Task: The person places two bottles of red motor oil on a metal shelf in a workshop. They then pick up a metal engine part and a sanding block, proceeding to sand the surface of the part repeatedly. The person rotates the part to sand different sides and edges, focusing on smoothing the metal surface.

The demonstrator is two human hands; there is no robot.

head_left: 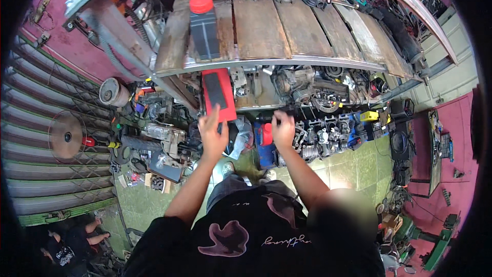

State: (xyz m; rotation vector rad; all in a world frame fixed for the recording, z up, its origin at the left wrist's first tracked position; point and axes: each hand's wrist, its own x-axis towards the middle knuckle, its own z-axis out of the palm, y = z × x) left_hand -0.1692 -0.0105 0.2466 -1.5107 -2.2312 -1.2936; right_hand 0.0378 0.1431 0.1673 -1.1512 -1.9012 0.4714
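Note:
My left hand [214, 132] reaches up with its fingers apart, at the lower edge of a red flat case [224, 90]. A dark rectangular panel [214, 92] covers part of that case; whether the fingertips touch it I cannot tell. My right hand [284, 131] is closed, with the fingers curled and thumb side upward. What it holds, if anything, does not show clearly; something dark is just beyond the fingertips. Beside this hand is a red cap-like piece [265, 132] over a blue tray [265, 153]. A grey bottle with a red cap [205, 28] stands on the wooden shelf above.
Wooden planks [261, 25] form a shelf bearing metal engine parts. Below it lie an engine block [297, 84] and several metal parts [325, 136] to the right. A clear plastic bag [240, 141] hangs between my hands. A fan [67, 137] stands left; another person [72, 243] sits lower left.

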